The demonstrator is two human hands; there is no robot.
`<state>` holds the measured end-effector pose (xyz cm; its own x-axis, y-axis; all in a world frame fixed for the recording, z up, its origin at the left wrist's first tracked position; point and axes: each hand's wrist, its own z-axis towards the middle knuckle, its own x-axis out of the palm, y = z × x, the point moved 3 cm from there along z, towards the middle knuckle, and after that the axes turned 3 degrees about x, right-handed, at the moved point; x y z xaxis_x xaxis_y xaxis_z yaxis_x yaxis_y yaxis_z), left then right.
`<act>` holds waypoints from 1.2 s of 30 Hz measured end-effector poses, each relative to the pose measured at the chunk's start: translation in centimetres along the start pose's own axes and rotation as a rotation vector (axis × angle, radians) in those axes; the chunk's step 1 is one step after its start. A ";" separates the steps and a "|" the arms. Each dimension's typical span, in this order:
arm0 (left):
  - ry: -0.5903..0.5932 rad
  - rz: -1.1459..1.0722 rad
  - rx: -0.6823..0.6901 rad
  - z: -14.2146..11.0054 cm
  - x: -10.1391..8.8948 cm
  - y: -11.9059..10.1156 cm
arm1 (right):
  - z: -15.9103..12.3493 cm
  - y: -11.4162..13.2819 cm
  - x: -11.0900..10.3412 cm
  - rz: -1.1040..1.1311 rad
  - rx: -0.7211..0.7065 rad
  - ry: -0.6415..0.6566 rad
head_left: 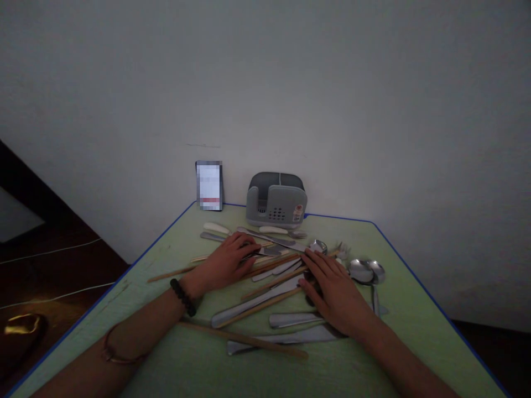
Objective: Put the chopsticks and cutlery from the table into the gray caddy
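My left hand [226, 258] rests over the cutlery pile, fingers slightly bent and thumb apart, gripping nothing that I can see. Beneath it lie table knives and chopsticks, partly covered. On the right, my right hand [332, 284] lies palm down with its fingers stretched out over more cutlery. A long knife [271, 239] runs between the fingertips of both hands. Nearer to me are a chopstick [253, 338] and a large knife [286, 336], whose blade end goes under my right hand. Shiny spoons [360, 271] lie just beyond that hand's right side.
A grey cutlery holder [277, 202] with compartments stands at the table's back edge against the wall. To its left a phone [209, 186] leans upright, its screen lit and blurred. A white-handled fork [282, 231] lies before the holder. The green table [415, 342] has blue edges.
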<state>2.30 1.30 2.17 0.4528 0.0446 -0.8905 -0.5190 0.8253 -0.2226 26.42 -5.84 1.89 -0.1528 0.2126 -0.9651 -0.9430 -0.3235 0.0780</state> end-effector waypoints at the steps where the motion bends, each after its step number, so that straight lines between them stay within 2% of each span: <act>1: -0.003 0.006 -0.003 0.0 0.1 0.1 | 0.0 0.0 0.0 0.002 -0.001 -0.005; 12: -0.073 0.052 -0.013 -0.2 0.2 0.2 | 0.0 0.0 0.0 0.021 -0.004 -0.032; 25: -0.051 0.050 0.016 -0.1 0.3 0.0 | 0.1 0.2 -0.1 0.011 -0.003 -0.012; 36: -0.020 0.084 -0.034 0.0 0.0 -0.1 | -0.1 0.1 -0.3 0.030 -0.007 -0.039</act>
<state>2.40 1.20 2.17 0.4214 0.1243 -0.8983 -0.5796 0.7988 -0.1614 26.35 -6.04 2.17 -0.1928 0.2387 -0.9517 -0.9356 -0.3370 0.1050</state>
